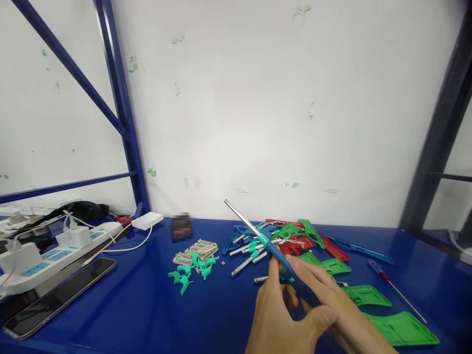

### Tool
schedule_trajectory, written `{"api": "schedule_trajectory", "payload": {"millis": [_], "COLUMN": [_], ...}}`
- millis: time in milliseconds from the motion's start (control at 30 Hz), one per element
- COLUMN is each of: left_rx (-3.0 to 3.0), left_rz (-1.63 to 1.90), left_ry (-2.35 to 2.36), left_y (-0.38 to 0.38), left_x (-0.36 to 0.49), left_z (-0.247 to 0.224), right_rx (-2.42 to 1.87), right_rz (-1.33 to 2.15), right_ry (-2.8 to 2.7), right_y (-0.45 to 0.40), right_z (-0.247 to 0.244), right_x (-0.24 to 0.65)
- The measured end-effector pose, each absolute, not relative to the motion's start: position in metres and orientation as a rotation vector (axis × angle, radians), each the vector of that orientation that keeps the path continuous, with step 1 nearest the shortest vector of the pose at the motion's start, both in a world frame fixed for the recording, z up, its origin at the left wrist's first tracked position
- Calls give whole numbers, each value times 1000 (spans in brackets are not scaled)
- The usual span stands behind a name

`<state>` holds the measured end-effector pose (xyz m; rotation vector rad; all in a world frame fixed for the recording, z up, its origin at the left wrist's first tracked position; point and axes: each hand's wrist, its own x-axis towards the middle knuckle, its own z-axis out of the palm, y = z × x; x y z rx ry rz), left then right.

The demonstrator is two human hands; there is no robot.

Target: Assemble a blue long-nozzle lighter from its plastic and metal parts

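Note:
A blue-handled stick lighter (271, 248) with a long metal barrel is held in both hands above the table, its tip pointing up and to the left. My left hand (278, 312) grips the handle from below and in front, thumb stretched toward the right. My right hand (328, 290) closes round the handle from the right side, its fingers partly hidden behind it. Just beyond the hands lies a heap of metal barrels (245, 265) with teal pieces, mixed with red shells (295, 244) and green shells (309, 231).
Teal trigger pieces (181, 278) and beige parts (197, 250) lie left of centre. Green half shells (401, 329) and a screwdriver (387, 280) are at the right. On the left sit a phone (61, 295), a power strip (51, 255) and cables. A wall stands behind.

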<state>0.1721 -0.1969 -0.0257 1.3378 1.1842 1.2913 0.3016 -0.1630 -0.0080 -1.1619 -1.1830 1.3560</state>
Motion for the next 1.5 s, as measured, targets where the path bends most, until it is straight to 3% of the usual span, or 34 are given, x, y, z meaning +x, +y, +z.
{"api": "schedule_trajectory", "payload": {"millis": [267, 1033, 1500], "left_rx": [913, 1049, 1042], "left_rz": [1540, 1590, 1528], "left_ry": [902, 863, 996], "left_y": [-166, -170, -182], "left_x": [199, 195, 192], "left_z": [-56, -50, -58], "right_rx": [-1128, -1170, -986], "right_rz": [1390, 1344, 1648], "right_ry": [-1091, -1064, -1178], "right_y": [-162, -152, -163], "right_z": [-33, -44, -6], "right_x": [297, 303, 302]}}
